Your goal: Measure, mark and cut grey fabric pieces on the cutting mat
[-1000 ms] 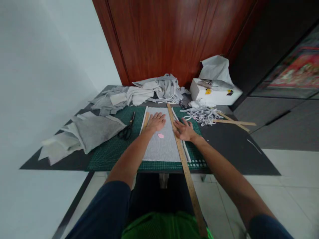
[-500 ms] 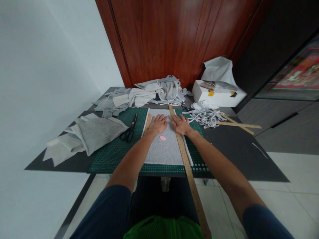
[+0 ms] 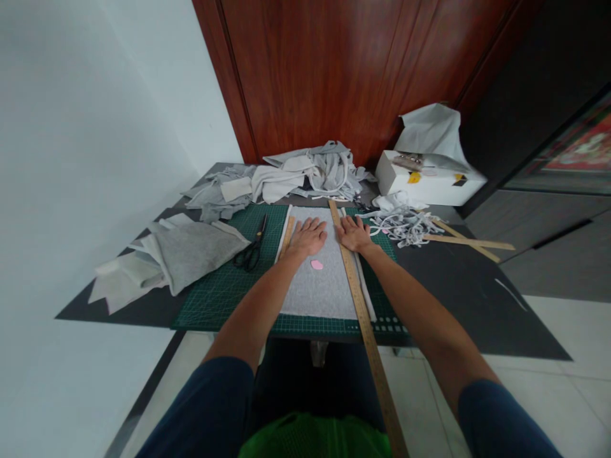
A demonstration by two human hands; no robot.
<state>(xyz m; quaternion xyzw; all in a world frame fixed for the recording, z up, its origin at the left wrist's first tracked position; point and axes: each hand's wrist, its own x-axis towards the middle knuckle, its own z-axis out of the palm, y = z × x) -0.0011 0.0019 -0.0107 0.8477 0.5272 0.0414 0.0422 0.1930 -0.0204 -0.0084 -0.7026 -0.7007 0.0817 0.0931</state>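
Against a wooden door, the green cutting mat [image 3: 214, 289] carries a grey fabric panel [image 3: 317, 289] that the left hand [image 3: 309, 236] pins with flat, spread fingers, while the right hand [image 3: 354, 233], fingers likewise unclenched, steadies the long wooden ruler [image 3: 359, 299] along its right edge, apparently to keep both from sliding.

No text, label, brand or number can be read. The cutting mat [image 3: 214, 296] carries a printed grid and a row of pale marks along its near edge, too small to make out. The long wooden ruler [image 3: 360, 302] lying across the mat shows no readable graduations. The white box [image 3: 424, 184] beyond the mat bears yellow and dark stickers, illegible.
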